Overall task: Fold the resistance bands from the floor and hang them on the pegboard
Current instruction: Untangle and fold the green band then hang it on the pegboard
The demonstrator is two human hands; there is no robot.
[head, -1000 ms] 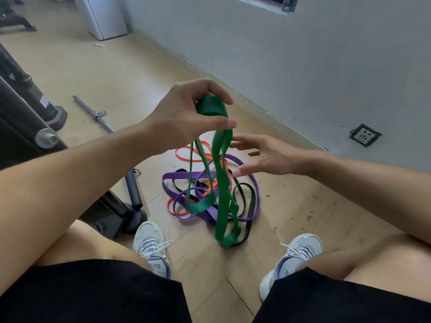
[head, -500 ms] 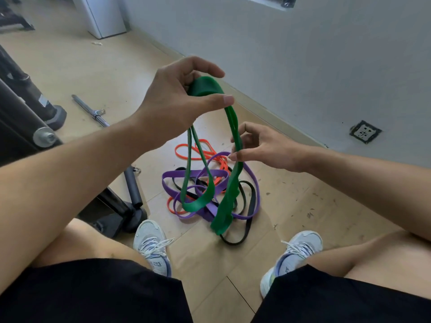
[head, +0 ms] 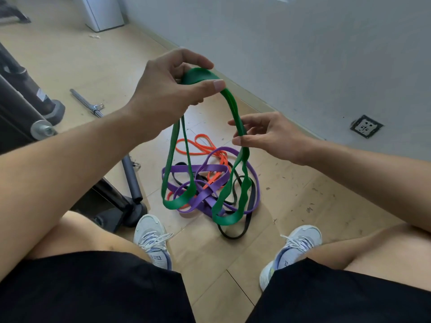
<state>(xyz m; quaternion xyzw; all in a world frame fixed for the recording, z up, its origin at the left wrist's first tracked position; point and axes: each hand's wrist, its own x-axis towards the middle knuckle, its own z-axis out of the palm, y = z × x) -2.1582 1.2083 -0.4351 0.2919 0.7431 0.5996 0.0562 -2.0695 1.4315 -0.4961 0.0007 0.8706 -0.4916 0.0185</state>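
Note:
My left hand (head: 172,87) pinches the top fold of a green resistance band (head: 235,117) held up over the floor. Two green loops hang down from it, one on the left and one on the right. My right hand (head: 268,134) pinches the right strand of that band between thumb and fingers, lower down. Under the hanging loops lies a tangled pile on the floor: a purple band (head: 205,170), an orange band (head: 198,145) and a black band (head: 233,234). No pegboard is in view.
A grey wall (head: 303,54) with a socket (head: 366,126) runs along the right. Dark gym equipment legs (head: 121,201) and a metal bar (head: 86,103) lie left. A white cabinet (head: 102,10) stands far back. My shoes (head: 151,238) flank the pile.
My left hand has lifted the green band higher. My right hand went from open beside the band to pinching its right strand, spreading the loops apart.

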